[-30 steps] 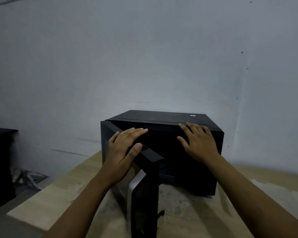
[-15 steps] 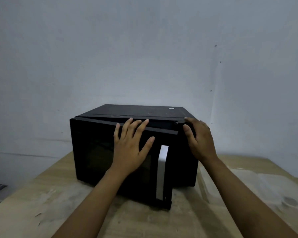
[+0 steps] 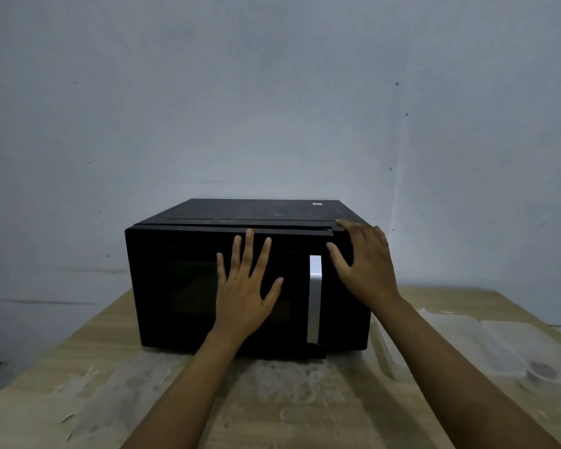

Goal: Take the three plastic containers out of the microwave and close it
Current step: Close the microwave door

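A black microwave point(image 3: 175, 286) stands on the wooden table, its door almost flush with the front, a thin gap showing along the top right. My left hand point(image 3: 245, 286) lies flat on the door with fingers spread, left of the silver handle point(image 3: 314, 298). My right hand point(image 3: 366, 264) rests open against the microwave's upper right corner, fingers on the top edge. Clear plastic containers point(image 3: 499, 348) lie on the table to the right of the microwave, faint and hard to separate.
The light wooden table point(image 3: 94, 384) has pale worn patches in front of the microwave. A grey wall point(image 3: 272, 108) rises directly behind it. The table's left edge drops to a dark floor at the lower left.
The door has swung from wide open to nearly shut under my left hand. My right hand stayed on the microwave's upper right. The view has shifted so the microwave is centred.
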A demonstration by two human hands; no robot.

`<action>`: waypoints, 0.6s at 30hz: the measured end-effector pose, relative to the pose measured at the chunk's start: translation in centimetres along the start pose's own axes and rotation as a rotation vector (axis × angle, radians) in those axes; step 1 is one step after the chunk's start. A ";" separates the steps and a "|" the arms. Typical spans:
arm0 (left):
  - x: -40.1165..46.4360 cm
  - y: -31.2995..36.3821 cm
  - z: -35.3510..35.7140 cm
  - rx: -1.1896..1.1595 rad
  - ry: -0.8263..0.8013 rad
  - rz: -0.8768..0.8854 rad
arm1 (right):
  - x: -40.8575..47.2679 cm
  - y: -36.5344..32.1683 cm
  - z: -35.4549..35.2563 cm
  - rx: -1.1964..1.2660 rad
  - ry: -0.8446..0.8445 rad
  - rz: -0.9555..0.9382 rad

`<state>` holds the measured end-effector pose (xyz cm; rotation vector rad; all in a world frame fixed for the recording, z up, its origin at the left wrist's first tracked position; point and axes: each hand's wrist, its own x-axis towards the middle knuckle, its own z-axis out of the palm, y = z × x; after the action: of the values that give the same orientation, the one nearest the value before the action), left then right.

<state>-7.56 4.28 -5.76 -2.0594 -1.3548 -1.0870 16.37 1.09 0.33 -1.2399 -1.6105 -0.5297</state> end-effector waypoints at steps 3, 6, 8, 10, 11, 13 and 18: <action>-0.4 -0.8 0.5 0.061 -0.011 -0.021 | -0.9 -1.5 0.5 -0.152 -0.019 0.004; -1.1 -1.5 1.2 0.086 -0.012 -0.043 | -2.5 -3.8 1.7 -0.270 -0.063 -0.101; -1.4 -1.9 1.7 0.092 -0.013 -0.050 | -3.2 -4.8 3.0 -0.377 -0.099 -0.199; -1.6 -2.1 2.0 0.096 -0.008 -0.043 | -3.4 -5.1 4.0 -0.454 -0.109 -0.213; -1.6 -2.2 2.1 0.095 0.002 -0.039 | -3.4 -5.1 4.2 -0.477 -0.104 -0.209; -1.6 -2.3 2.3 0.096 0.019 -0.033 | -3.5 -5.0 4.4 -0.504 -0.096 -0.207; -1.5 -2.5 2.6 0.111 0.024 -0.021 | -3.4 -5.0 4.8 -0.528 -0.085 -0.199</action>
<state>-9.19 6.41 -8.64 -1.9505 -1.3959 -1.0187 9.74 1.43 -3.56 -1.5025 -1.7366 -1.0930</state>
